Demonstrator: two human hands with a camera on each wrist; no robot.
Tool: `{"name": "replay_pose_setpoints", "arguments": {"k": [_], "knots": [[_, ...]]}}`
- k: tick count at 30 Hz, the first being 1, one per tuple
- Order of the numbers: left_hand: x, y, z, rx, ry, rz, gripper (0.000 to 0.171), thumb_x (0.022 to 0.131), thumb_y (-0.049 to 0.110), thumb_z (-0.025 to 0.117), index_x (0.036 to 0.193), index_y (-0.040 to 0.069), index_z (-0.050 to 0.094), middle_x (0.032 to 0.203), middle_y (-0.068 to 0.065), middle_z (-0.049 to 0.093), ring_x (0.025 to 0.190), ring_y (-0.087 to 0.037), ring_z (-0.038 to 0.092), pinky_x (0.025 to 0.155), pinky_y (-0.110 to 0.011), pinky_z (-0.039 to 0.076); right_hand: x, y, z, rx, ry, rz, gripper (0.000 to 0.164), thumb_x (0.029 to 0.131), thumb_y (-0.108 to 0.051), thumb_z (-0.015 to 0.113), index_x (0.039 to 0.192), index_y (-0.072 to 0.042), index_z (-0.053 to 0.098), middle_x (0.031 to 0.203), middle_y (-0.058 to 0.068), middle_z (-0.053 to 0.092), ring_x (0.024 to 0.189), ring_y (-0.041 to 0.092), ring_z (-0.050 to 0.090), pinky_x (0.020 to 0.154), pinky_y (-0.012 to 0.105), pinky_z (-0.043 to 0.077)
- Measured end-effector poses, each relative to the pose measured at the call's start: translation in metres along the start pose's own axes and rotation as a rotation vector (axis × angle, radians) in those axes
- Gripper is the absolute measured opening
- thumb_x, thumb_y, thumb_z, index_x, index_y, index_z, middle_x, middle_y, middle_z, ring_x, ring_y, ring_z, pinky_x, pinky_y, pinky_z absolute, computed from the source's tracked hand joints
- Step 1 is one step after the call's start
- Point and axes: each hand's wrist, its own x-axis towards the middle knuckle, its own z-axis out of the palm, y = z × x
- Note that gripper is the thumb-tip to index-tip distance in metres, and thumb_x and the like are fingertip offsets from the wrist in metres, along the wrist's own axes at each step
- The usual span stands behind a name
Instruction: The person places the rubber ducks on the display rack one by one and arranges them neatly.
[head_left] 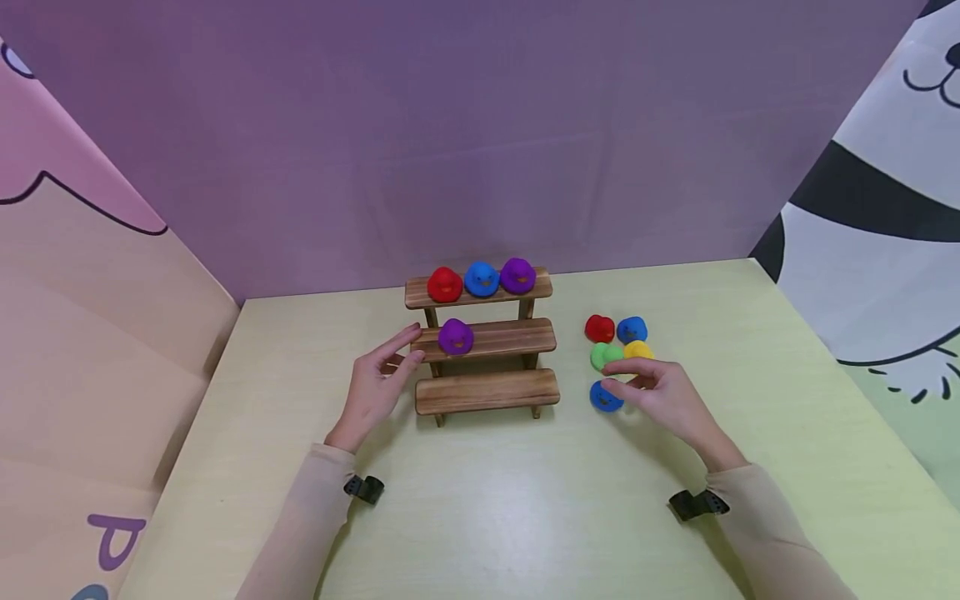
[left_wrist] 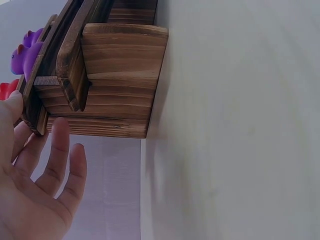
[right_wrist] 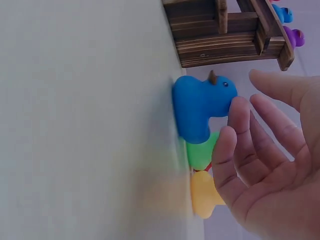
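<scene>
A three-tier wooden stand [head_left: 487,392] stands at the middle of the table. My left hand [head_left: 372,387] grips the left end of its middle tier, thumb in front and fingertips around the end. On that tier, just right of the thumb, sits a purple rubber duck [head_left: 455,337]. The top tier carries a red duck [head_left: 444,285], a blue duck [head_left: 482,279] and another purple duck [head_left: 518,276]. My right hand [head_left: 663,392] hovers at a blue duck [right_wrist: 202,105] on the table, thumb and fingers apart, with fingertips right by its head.
Behind the right hand, a red duck [head_left: 599,327], a second blue duck [head_left: 632,329], a green duck [head_left: 603,357] and a yellow duck [head_left: 638,349] are grouped on the pale table [head_left: 480,517]. A purple backdrop [head_left: 480,150] rises along the far edge, with printed panels at both sides.
</scene>
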Motion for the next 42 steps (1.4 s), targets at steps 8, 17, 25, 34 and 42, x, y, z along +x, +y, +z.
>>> {"name": "replay_pose_setpoints", "arguments": {"k": [8,17,25,34,42], "knots": [[0.001,0.001,0.000,-0.004,-0.001,0.008,0.041,0.105,0.020,0.070,0.145,0.013,0.067,0.155,-0.004,0.062,0.096,-0.034,0.073,0.084,-0.018,0.056,-0.004,0.006,0.000,0.021,-0.055,0.034,0.040,0.098,-0.032,0.079,0.131,-0.007,0.075,0.115,0.015,0.075,0.090,0.019,0.070,0.069,0.026,0.053],[0.000,0.000,0.000,0.001,0.001,0.002,0.041,0.105,0.020,0.070,0.145,0.013,0.067,0.155,-0.004,0.062,0.094,-0.031,0.072,0.084,-0.018,0.056,-0.004,0.008,0.002,0.026,-0.099,0.045,0.045,0.097,-0.028,0.080,0.135,-0.005,0.072,0.120,0.016,0.075,0.095,0.020,0.072,0.069,0.027,0.055],[0.001,0.001,-0.001,-0.001,-0.007,0.000,0.041,0.105,0.019,0.070,0.146,0.013,0.067,0.155,-0.004,0.062,0.094,-0.032,0.072,0.084,-0.018,0.056,-0.003,0.011,0.001,-0.004,-0.098,0.049,0.046,0.098,-0.032,0.080,0.134,-0.006,0.072,0.123,0.017,0.074,0.097,0.019,0.072,0.072,0.028,0.057],[0.000,0.002,0.000,-0.005,-0.002,0.008,0.041,0.105,0.017,0.070,0.145,0.011,0.067,0.155,-0.006,0.062,0.094,-0.033,0.073,0.083,-0.018,0.057,-0.002,0.013,0.000,-0.007,-0.086,0.053,0.044,0.097,-0.032,0.080,0.133,-0.006,0.074,0.115,0.015,0.077,0.093,0.020,0.071,0.069,0.027,0.055],[0.001,0.001,0.000,-0.004,0.001,0.003,0.041,0.105,0.019,0.070,0.145,0.012,0.067,0.155,-0.004,0.062,0.094,-0.025,0.072,0.084,-0.018,0.056,-0.003,0.009,-0.002,-0.010,-0.078,0.059,0.044,0.098,-0.033,0.080,0.132,-0.007,0.074,0.108,0.012,0.076,0.089,0.019,0.067,0.066,0.027,0.052]]}}
